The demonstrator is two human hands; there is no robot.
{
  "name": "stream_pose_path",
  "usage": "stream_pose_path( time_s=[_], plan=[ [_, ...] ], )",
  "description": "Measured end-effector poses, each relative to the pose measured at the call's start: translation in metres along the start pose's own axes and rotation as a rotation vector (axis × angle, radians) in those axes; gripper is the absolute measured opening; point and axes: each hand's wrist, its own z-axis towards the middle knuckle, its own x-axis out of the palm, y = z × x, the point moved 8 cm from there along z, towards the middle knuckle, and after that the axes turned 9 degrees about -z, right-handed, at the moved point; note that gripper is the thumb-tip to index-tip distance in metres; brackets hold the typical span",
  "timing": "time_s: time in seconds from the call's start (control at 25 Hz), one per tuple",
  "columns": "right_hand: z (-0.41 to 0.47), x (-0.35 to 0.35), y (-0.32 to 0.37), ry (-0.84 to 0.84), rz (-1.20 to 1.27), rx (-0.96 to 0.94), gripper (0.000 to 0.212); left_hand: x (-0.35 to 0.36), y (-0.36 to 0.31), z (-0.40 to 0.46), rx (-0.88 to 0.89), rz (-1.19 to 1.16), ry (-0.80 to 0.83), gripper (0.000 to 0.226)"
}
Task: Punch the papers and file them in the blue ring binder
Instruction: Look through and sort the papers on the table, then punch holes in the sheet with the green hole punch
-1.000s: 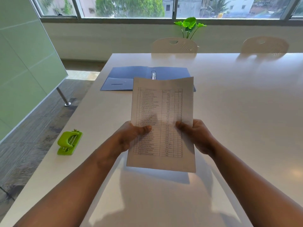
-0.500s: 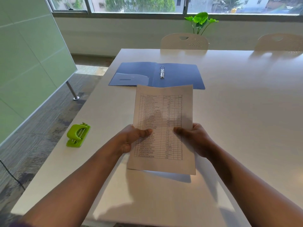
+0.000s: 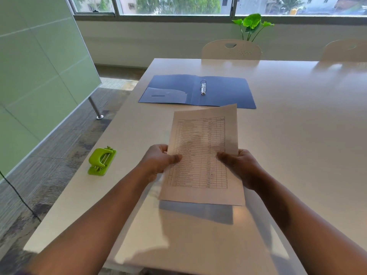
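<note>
- The papers [image 3: 202,155] are held above the counter [image 3: 297,135], tilted up toward the camera, at the centre of the view.
- The left hand [image 3: 158,161] is closed on their left edge, thumb on top, forearm stretched from 7 o'clock.
- The right hand [image 3: 241,165] is clamped on the right edge, forearm from 5 o'clock.
- The blue binder [image 3: 224,92] is laid open at 12 o'clock.
- The green hole punch [image 3: 101,161] is set at 9 o'clock.
</note>
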Motion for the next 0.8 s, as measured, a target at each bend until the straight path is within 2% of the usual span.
stream_pose_path(
  time_s=[0.2, 0.36, 0.44, 0.6, 0.8],
  plan=[
    [0.004, 0.006, 0.001, -0.001, 0.027, 0.064, 0.011, -0.066, -0.041, -0.005, 0.310, 0.647, -0.357, 0.035],
    [0.007, 0.022, 0.003, 0.015, 0.059, 0.114, 0.014, -0.105, -0.050, -0.010, 0.378, 0.838, -0.465, 0.024],
    [0.008, 0.034, 0.004, 0.035, 0.062, 0.125, 0.012, -0.125, -0.046, -0.010, 0.335, 0.951, -0.523, 0.029],
    [0.012, 0.058, 0.008, 0.067, 0.081, 0.122, 0.008, -0.171, -0.031, -0.013, 0.069, 1.076, -0.596, 0.052],
    [0.020, 0.075, 0.006, 0.083, 0.053, 0.136, 0.007, -0.201, -0.025, -0.010, 0.009, 0.938, -0.574, 0.050]
  ],
)
